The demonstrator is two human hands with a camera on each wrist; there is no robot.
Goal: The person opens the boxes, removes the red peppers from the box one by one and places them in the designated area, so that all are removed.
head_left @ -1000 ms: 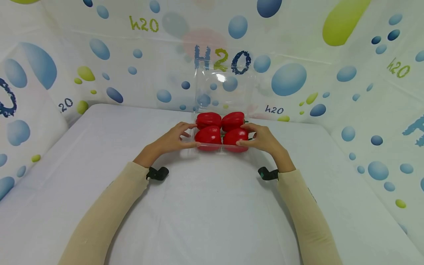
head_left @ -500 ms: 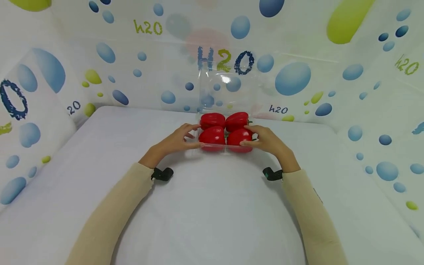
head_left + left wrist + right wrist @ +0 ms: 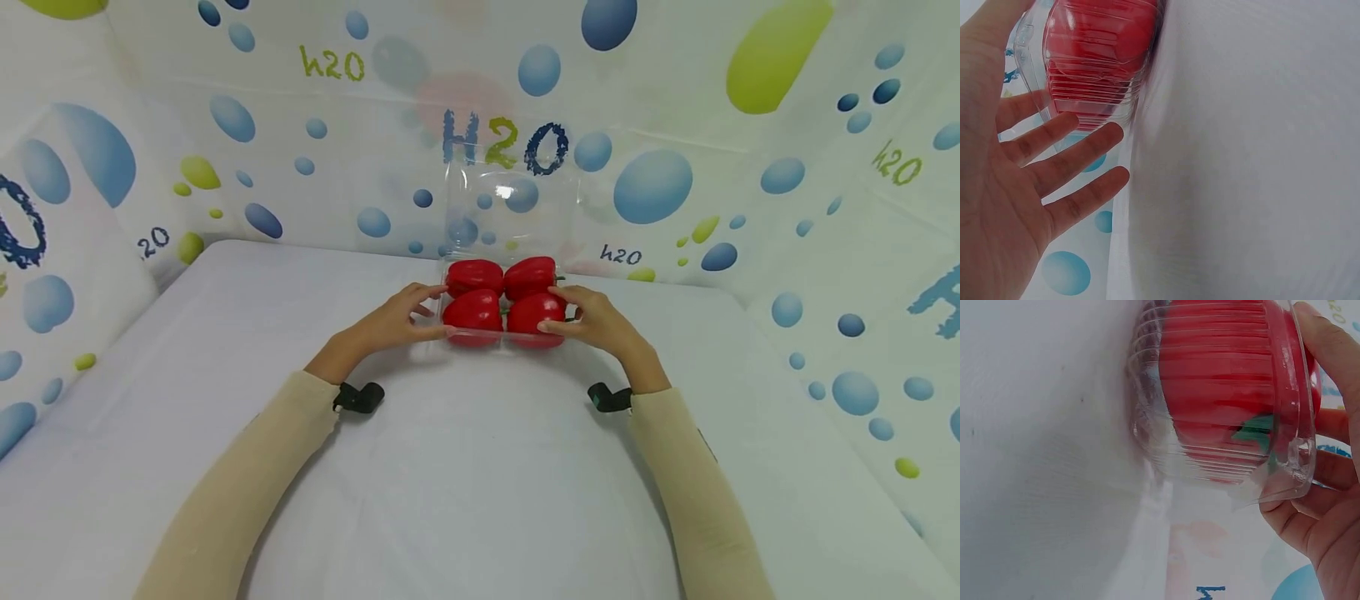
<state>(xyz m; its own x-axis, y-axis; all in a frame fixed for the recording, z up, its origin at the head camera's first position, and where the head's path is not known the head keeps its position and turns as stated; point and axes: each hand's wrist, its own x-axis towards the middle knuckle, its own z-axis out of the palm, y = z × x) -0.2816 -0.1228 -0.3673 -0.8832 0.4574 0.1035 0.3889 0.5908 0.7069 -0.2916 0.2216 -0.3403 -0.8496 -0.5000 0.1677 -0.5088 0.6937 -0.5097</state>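
Note:
Red bell peppers fill a clear plastic clamshell container (image 3: 502, 335) at the back of the table, two behind and two in front. Its transparent lid (image 3: 517, 212) stands raised behind them. At the left side is my left hand (image 3: 393, 321), thumb at the front corner and index fingertip by the side rim. Its other fingers spread straight in the left wrist view. My right hand (image 3: 600, 317) reaches over the right rim, with thumb and index finger on either side of the front right bell pepper (image 3: 527, 312). The right wrist view shows a green stem (image 3: 1255, 432) through the ribbed wall.
A white cloth (image 3: 487, 467) covers the table. Right behind the container rises a printed backdrop (image 3: 652, 187) with blue and green spots, which also runs along both sides. Each wrist carries a small black camera, such as the left wrist camera (image 3: 362, 397).

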